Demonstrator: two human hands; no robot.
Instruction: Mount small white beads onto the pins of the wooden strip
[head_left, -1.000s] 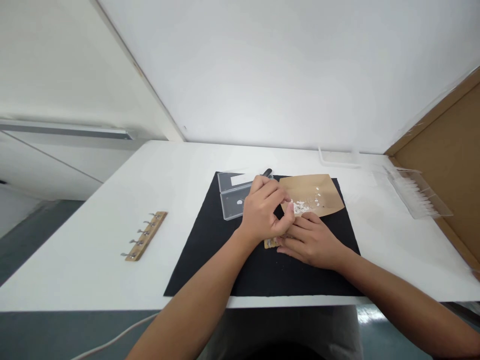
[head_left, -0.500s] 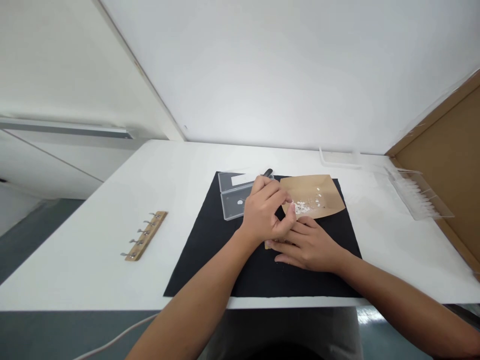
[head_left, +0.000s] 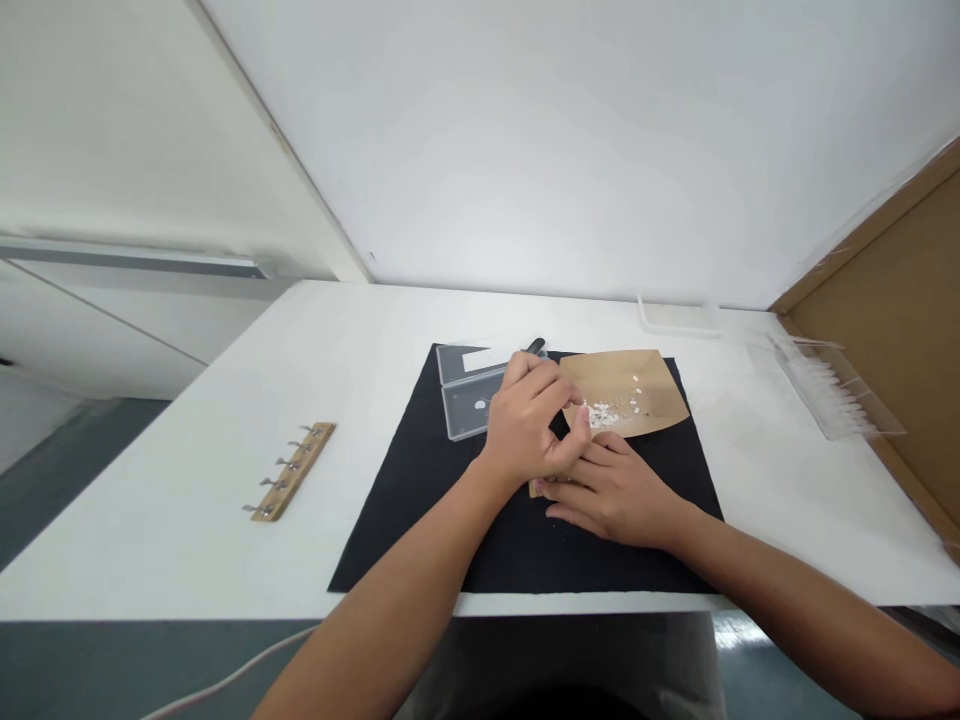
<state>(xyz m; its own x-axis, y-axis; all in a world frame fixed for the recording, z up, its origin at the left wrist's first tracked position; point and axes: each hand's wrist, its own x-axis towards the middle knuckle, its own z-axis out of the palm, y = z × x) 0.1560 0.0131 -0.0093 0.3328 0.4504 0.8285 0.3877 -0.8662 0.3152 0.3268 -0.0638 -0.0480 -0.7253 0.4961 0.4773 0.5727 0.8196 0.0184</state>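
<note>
My left hand (head_left: 534,420) is raised over the mat in a pinch, thumb and forefinger nearly meeting. A tiny white piece (head_left: 585,403) shows at those fingertips, too small to name. Below and to the right, my right hand (head_left: 619,490) lies low with its fingers over a small wooden piece (head_left: 533,489), of which only the left end shows; the rest is hidden under both hands. Just beyond the hands, a brown paper tray (head_left: 660,385) holds a heap of small white flakes (head_left: 602,414). Left of it stands an open clear plastic case (head_left: 461,420) with a white disc (head_left: 480,405) in it.
A black mat (head_left: 427,510) covers part of the white table (head_left: 187,500). On the left lies a wooden strip with several metal clips (head_left: 292,472). A black-ended tool (head_left: 535,346) rests behind the case. At right stands a clear holder (head_left: 832,390) with several white sticks.
Both hands keep nearly the same pose and place. My right hand's fingers have shifted very slightly; nothing has been let go or taken up.
</note>
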